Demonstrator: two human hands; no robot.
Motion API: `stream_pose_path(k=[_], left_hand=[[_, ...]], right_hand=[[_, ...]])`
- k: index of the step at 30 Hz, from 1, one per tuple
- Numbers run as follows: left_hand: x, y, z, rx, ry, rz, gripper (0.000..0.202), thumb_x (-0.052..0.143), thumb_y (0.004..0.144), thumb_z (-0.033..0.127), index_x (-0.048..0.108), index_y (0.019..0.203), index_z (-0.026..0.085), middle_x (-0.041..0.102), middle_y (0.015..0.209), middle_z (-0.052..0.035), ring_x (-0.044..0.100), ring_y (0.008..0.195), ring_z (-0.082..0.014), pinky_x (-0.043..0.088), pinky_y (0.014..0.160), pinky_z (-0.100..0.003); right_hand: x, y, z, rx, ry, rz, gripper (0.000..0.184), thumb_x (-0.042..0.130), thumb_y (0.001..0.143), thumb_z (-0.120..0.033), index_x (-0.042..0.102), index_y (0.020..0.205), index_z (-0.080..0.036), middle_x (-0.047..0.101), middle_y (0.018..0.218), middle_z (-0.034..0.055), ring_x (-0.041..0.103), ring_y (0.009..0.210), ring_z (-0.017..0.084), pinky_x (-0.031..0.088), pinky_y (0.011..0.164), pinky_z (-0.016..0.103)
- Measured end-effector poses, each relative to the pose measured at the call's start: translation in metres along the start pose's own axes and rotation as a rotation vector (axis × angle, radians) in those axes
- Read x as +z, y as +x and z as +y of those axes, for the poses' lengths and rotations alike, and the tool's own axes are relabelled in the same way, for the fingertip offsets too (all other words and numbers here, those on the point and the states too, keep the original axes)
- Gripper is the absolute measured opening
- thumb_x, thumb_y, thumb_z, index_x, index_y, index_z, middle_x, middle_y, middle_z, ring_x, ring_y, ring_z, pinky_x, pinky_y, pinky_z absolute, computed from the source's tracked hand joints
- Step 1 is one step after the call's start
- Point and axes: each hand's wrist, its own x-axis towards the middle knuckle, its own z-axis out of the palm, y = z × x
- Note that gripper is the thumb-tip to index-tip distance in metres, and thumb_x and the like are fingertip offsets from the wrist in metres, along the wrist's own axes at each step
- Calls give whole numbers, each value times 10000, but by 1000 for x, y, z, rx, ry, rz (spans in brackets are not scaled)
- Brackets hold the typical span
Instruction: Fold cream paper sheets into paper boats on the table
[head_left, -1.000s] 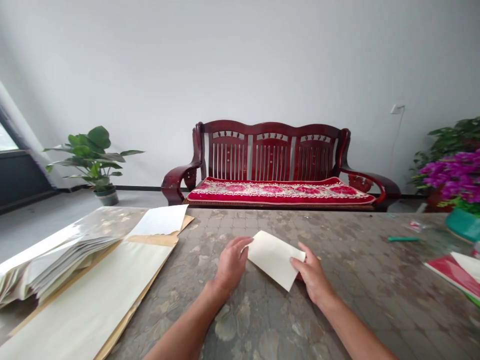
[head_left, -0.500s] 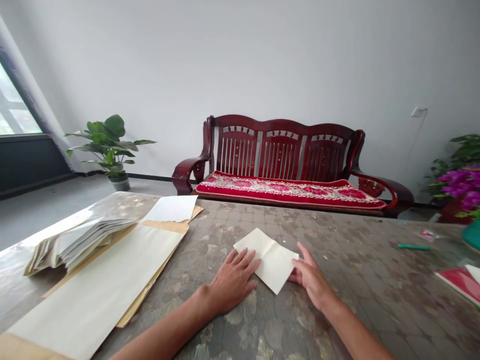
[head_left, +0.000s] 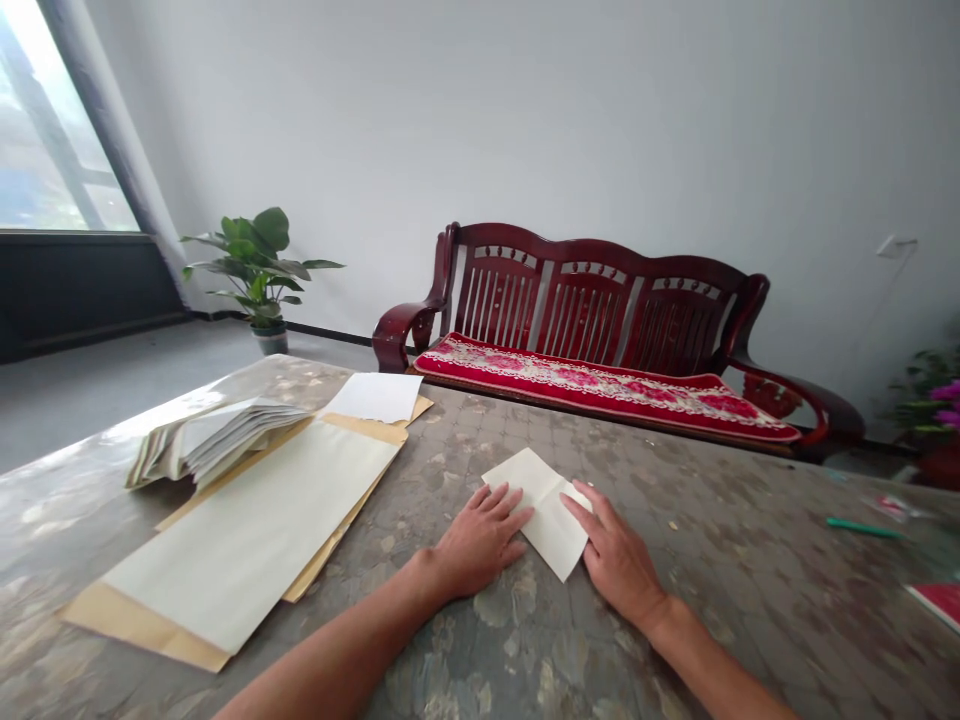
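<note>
A small cream piece of folded paper (head_left: 556,527) lies slantwise on the patterned table, with a crease across its middle. My left hand (head_left: 484,540) rests flat on its left edge, fingers spread. On the opposite side, my right hand (head_left: 619,550) lies over the right corner, its fingers extended and touching the paper's top. The right thumb is hidden beneath that hand, and the paper's left edge is partly covered by my left fingers.
Large cream sheets (head_left: 262,530) on brown paper lie at left, beside a stack of folded papers (head_left: 217,440) and a white sheet (head_left: 375,397). A green pen (head_left: 862,527) and a red booklet (head_left: 941,602) are at right. Behind the table stands a wooden bench (head_left: 585,300).
My right hand has shifted from holding the paper's right corner at the edge to lying over its top. The view has turned left, so the scene sits further right.
</note>
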Motion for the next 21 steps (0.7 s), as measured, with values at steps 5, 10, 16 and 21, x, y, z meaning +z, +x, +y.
stream_pose_path(k=[5,10,16,21], left_hand=[[0,0,1,0,4,5,446,415,980,444,467,1380,252,477,1464,-82,398,1370,-299,299,1121,-473],[-2,0,2,-2,-14,18,463,474,959,435,471,1378,239,463,1471,-96,381,1380,-308,303,1123,-479],[-16,-3,9,-47,-105,-28,212,449,962,222,639,1057,218,648,1141,-64,578,1100,-206,454,965,-328],[-22,-6,16,-89,-97,-65,192,440,947,165,626,967,208,646,1003,-60,593,940,-196,487,856,-295]], right_hand=[[-18,7,-3,-58,-245,-33,505,531,829,-96,602,1289,-292,555,1384,47,559,1131,256,460,939,401],[-28,19,-16,-141,-182,-83,398,625,801,-141,684,1145,-332,617,1319,-11,442,1258,293,318,1054,461],[-24,25,-21,-41,79,-318,418,472,838,-65,714,1079,-304,697,1038,31,561,1024,226,423,899,369],[-31,27,-16,59,305,-396,348,494,861,-159,710,1096,-298,685,1093,34,569,1021,214,438,895,340]])
